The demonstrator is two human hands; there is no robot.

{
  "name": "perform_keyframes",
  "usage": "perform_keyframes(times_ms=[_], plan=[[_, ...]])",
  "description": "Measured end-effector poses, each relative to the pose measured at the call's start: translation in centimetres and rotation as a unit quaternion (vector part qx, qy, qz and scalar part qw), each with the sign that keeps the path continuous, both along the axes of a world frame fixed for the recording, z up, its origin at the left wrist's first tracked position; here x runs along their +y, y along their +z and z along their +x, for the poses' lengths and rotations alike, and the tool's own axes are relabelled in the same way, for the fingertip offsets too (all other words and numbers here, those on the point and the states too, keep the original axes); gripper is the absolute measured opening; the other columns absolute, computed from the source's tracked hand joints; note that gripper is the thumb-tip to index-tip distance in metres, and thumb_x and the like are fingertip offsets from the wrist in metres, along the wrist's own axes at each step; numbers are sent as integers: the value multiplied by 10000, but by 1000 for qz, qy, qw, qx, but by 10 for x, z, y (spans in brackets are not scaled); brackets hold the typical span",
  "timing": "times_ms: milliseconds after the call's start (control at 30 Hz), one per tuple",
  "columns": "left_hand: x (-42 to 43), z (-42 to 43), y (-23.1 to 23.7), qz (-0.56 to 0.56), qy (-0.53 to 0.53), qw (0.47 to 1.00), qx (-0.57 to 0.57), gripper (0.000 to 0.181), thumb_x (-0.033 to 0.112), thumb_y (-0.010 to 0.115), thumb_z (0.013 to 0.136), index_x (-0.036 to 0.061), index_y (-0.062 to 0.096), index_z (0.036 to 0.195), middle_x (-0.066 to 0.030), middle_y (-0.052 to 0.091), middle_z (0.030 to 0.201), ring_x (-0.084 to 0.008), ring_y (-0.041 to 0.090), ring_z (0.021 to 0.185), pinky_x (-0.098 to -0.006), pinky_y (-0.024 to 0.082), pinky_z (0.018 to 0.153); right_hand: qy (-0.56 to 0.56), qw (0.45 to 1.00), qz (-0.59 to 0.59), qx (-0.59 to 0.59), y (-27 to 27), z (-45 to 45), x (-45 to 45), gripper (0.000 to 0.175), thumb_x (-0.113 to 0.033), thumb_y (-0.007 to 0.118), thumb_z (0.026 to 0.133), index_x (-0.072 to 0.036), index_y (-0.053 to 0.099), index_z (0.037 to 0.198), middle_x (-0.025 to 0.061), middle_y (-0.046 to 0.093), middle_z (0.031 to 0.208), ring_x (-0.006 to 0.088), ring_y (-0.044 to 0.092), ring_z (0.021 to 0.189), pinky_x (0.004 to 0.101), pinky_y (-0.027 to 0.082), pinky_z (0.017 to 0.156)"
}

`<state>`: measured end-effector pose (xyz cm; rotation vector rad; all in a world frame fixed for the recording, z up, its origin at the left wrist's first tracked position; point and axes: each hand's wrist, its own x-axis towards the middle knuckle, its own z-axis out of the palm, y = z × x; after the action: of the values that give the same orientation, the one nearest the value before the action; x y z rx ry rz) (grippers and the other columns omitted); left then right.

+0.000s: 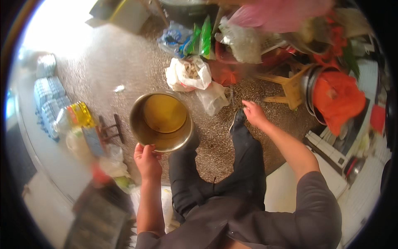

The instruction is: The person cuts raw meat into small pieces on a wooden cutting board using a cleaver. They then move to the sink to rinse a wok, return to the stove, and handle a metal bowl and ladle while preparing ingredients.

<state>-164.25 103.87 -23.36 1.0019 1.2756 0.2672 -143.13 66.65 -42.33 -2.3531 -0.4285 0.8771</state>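
My left hand [148, 161] grips the near rim of a deep metal pot [161, 146], thumb and fingers pinching the edge. A yellowish round area shows at the pot's bottom; whether it is liquid I cannot tell. The pot is beside my left knee. My right hand [255, 113] is held out above my dark shoe [238, 116], fingers curled; whether something small is between them is unclear. Ahead of the pot, an open white plastic bag [174, 74] holds pale brown pieces [192, 71], with a clear plastic bag [213, 98] against it.
A wooden stool [293, 88] stands at right, near metal basins [307, 93] with a red plastic bag [337, 93]. Bottle packs [51, 96], a yellow-labelled oil jug [81, 114] and a small dark stool [116, 129] are at left. Green packets [205, 39] and a red basket [222, 53] lie ahead.
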Motion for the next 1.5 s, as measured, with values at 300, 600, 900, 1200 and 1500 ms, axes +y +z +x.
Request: perform_keyframes(times_ms=[300, 600, 900, 1200, 1500], plan=[[-54, -11, -135, -42, 141, 989, 23, 153, -16, 537, 845, 73, 595, 955, -24, 641, 847, -101, 570, 622, -233, 452, 504, -1, 999, -17, -45, -282, 121, 11, 448, -54, 518, 940, 28, 536, 1379, 254, 526, 1422, 359, 527, 1308, 392, 428, 1097], [-63, -10, -194, -60, 182, 982, 3, 170, 16, 548, 907, 97, 600, 1047, -7, 672, 832, -123, 656, 696, -296, 569, 602, 95, 960, -175, -198, -432, 212, 55, 367, -247, 505, 974, -93, 641, 1278, 187, 667, 1245, 372, 616, 1175, 450, 490, 988], [-53, 6, -197, -33, 194, 978, 63, 164, -5, 538, 864, 98, 586, 982, 1, 627, 765, -98, 552, 562, -239, 428, 440, 130, 935, -161, -287, -346, 174, 122, 528, -262, 751, 776, -61, 644, 1252, 224, 659, 1236, 371, 617, 1178, 447, 490, 988], [-51, 3, -192, -34, 206, 977, 43, 215, 3, 556, 829, 49, 604, 1033, -55, 654, 883, -129, 598, 627, -254, 480, 479, 53, 959, -160, -227, -449, 179, 92, 489, -207, 726, 798, -40, 628, 1248, 207, 638, 1275, 362, 585, 1227, 413, 465, 1002], [-53, 1, -179, -47, 178, 982, 31, 152, 39, 539, 917, 93, 586, 1051, -5, 648, 779, -85, 551, 587, -232, 432, 480, -209, 972, -103, -9, -438, 214, 35, 512, -109, 682, 845, -96, 544, 1338, 148, 574, 1324, 280, 547, 1217, 390, 487, 984]])
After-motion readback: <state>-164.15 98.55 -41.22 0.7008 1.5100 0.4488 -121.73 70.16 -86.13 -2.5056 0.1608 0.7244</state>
